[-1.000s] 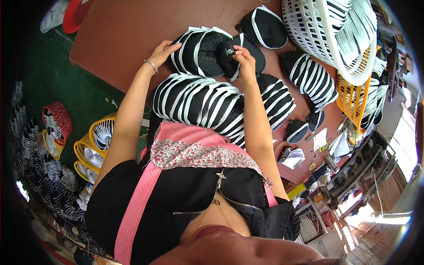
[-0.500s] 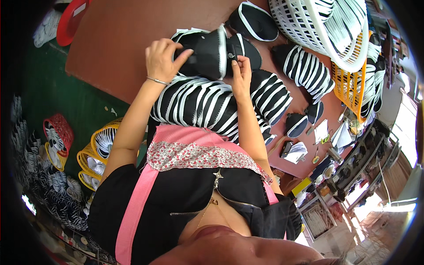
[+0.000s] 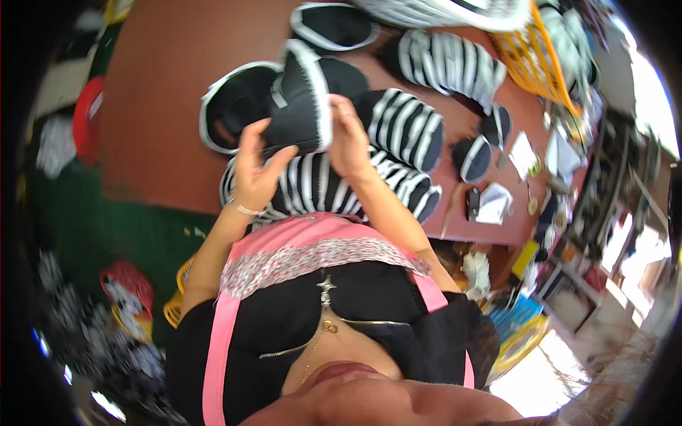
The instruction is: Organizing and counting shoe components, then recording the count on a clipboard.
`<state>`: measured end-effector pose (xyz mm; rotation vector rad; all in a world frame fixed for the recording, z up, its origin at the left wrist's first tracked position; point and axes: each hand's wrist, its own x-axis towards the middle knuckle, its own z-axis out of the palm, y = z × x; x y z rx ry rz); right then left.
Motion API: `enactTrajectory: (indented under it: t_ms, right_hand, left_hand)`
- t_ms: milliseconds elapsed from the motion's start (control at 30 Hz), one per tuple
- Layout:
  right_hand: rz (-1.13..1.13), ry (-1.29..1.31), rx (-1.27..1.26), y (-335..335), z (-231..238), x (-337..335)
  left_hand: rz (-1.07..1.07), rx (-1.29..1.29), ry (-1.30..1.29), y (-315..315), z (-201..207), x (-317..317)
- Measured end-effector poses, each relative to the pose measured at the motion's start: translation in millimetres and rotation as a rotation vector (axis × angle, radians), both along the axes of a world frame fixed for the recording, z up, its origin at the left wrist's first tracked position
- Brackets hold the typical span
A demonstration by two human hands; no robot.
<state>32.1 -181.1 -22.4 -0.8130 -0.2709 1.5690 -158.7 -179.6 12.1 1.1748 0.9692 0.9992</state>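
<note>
My left hand (image 3: 257, 167) is curled at the lower left edge of a black, curved fabric piece with a white zigzag-edged border (image 3: 302, 103), thumb and fingers parted with the piece's edge between them. My right hand (image 3: 348, 142) sits against the white border on the other side; its fingertips are partly hidden, so I cannot tell whether they pinch it. The piece stands tilted up between my two hands, a small light-coloured tab (image 3: 277, 94) on its face.

Just beyond my left fingers is a hollow black fabric cup rimmed in white (image 3: 234, 99), its open side up. Past the tilted piece, further from my hands, lies a black oval piece with a white rim (image 3: 334, 28).

Close below both hands, against my pink apron (image 3: 305, 231), runs a long row of nested black-and-white fabric pieces (image 3: 312, 188). Just right of my right hand is a shorter striped stack (image 3: 405, 128), and another banded stack (image 3: 455, 67) lies beyond it. Well to the right of that hand are two small dark pieces with pale edges (image 3: 470, 157) and some white papers (image 3: 495, 204), all on the reddish-brown table (image 3: 156, 121).
</note>
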Motion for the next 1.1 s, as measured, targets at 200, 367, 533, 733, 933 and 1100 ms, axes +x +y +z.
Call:
enactTrajectory:
  t_ms: [200, 367, 533, 733, 933, 1100]
  right_hand:
    - [0.076, -1.016, 0.501, -23, 68, 7]
    - [-0.335, -1.922, 0.384, -41, 54, 75]
    - [-0.622, -1.626, -0.118, -134, -32, 321]
    - [-0.616, -2.383, -0.929, -163, -49, 371]
    - [-0.097, -1.747, -0.103, -12, -11, 144]
    - [0.572, -1.687, 0.428, 69, -67, -50]
  left_hand:
    - [-0.096, 0.017, -0.044, 9, -3, 16]
    - [-0.03, 0.545, 0.275, 32, 15, 46]
    - [0.2, 0.444, 0.636, 72, -25, 4]
    - [0.613, -0.376, 0.781, 77, -162, -145]
    - [0.423, -0.832, 0.235, 57, -142, -115]
    - [0.434, -0.857, 0.154, 44, -171, -107]
